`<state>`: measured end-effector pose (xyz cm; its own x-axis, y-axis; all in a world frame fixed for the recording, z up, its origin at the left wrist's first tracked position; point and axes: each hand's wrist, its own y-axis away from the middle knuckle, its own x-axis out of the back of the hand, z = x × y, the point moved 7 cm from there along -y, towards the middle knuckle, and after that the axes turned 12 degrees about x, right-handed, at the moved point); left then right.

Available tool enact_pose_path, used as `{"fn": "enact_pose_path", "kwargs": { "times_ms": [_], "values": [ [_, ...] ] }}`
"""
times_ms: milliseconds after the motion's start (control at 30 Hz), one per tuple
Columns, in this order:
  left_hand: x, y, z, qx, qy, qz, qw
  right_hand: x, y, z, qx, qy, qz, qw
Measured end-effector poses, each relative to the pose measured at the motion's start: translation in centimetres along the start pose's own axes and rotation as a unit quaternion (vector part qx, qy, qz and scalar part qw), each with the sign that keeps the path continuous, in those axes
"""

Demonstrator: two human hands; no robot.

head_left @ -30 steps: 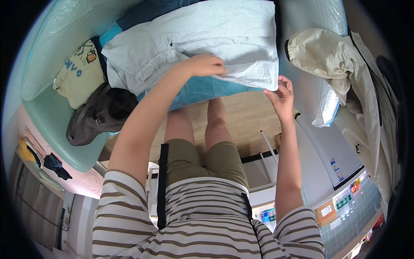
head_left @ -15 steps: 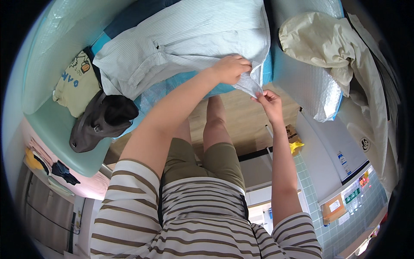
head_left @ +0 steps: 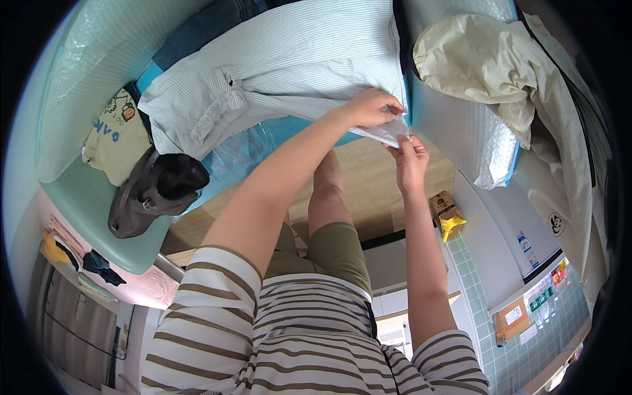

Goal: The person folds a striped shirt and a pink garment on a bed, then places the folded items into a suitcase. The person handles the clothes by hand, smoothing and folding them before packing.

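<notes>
A white garment with thin grey stripes (head_left: pixel 296 59) lies spread over a blue surface (head_left: pixel 247 141); whether it is a shirt or trousers I cannot tell. Near its right end my left hand (head_left: pixel 375 107) pinches the hem edge between thumb and fingers. Just below and to the right, my right hand (head_left: pixel 409 161) grips the corner of the same hem, with the cloth drawn out between both hands. A small dark spot (head_left: pixel 233 84) shows on the garment's left part.
At the left, a dark brown bag (head_left: pixel 141 204) and a folded cream printed cloth (head_left: pixel 115 138) rest on a green rounded seat (head_left: pixel 125 253). Dark folded cloth (head_left: pixel 204 33) lies behind the garment. Silvery bubble lining (head_left: pixel 454 125) and a beige fabric cover (head_left: pixel 474 59) stand at the right.
My left hand has slid right along the hem, closer to my right hand. The cloth between them is shorter, and the view has shifted slightly.
</notes>
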<state>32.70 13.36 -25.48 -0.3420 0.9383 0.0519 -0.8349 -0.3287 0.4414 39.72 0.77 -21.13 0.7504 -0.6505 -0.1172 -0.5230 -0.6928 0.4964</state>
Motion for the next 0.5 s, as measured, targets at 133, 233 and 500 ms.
{"fn": "enact_pose_path", "kwargs": {
  "times_ms": [133, 233, 500],
  "values": [
    [1.7, 0.1, -2.7, 0.090, 0.139, -0.011, 0.986, -1.2, -1.0, -0.8, 0.022, -0.040, 0.043, 0.998],
    [3.9, 1.5, -3.1, 0.201, 0.149, -0.084, 0.965, -3.4, -2.1, -3.0, 0.035, -0.044, 0.075, 0.996],
    [12.2, 10.0, -4.2, 0.156, -0.222, 0.064, 0.960, -6.5, -9.1, -3.5, 0.051, -0.035, 0.023, 0.998]
  ]
}}
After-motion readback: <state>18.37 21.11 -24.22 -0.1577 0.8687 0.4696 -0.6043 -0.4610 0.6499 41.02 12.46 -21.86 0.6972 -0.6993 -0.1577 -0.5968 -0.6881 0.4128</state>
